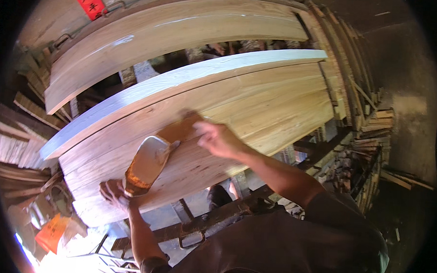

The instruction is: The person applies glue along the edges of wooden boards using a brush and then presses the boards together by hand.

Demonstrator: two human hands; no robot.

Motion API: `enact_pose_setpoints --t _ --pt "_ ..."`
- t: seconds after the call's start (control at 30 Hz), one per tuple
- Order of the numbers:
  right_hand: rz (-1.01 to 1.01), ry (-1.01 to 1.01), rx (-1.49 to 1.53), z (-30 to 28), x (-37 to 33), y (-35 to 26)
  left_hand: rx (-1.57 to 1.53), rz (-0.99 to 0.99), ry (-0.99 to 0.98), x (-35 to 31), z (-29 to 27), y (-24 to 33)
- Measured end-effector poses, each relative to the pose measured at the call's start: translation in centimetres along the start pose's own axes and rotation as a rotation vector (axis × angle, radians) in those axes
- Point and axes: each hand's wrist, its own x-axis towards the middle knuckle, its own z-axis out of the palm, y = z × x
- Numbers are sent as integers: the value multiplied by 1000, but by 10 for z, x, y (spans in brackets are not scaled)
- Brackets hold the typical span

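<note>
A long scoop-like container (pixel 152 158) with white inner walls and brown crust at its near end tilts over the pale wooden boards (pixel 258 104). My left hand (pixel 114 193) is closed at its near end, by the boards' left front edge; part of the grip is hidden. My right hand (pixel 218 139) is blurred, its fingers pinched at a flat brown piece (pixel 182 127) that reaches to the container's far end. Blur hides the piece's exact kind. Under both hands the boards lie side by side with dark seams between them.
Beyond them, a board with a whitish edge (pixel 192 73) stands along the seam. A separate plank (pixel 184 27) with white streaks lies farther back. Metal rack bars (pixel 210 220) run along the front. Wood offcuts (pixel 373 125) are piled at right; an orange bag (pixel 51 234) sits lower left.
</note>
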Motion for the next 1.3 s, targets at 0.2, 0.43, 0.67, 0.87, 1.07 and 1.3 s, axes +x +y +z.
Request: enact_pose_setpoints --t 0.2,0.43,0.67,0.87,1.07,1.3 --pt "44 611 593 -76 72 96 -389 40 4 -10 -19 -3" --pt "-178 869 1010 -113 125 66 -210 136 -123 -125 -143 133" --pt "-206 730 858 -154 134 50 -802 446 -515 -168 -181 310" --pt "-82 820 23 -170 59 105 -1012 451 -491 -112 -164 395" --pt "75 902 -260 -170 -55 216 -1314 85 -274 -31 -76 460" --pt "7 951 -342 -180 -95 296 -1416 -658 -367 89 71 444"
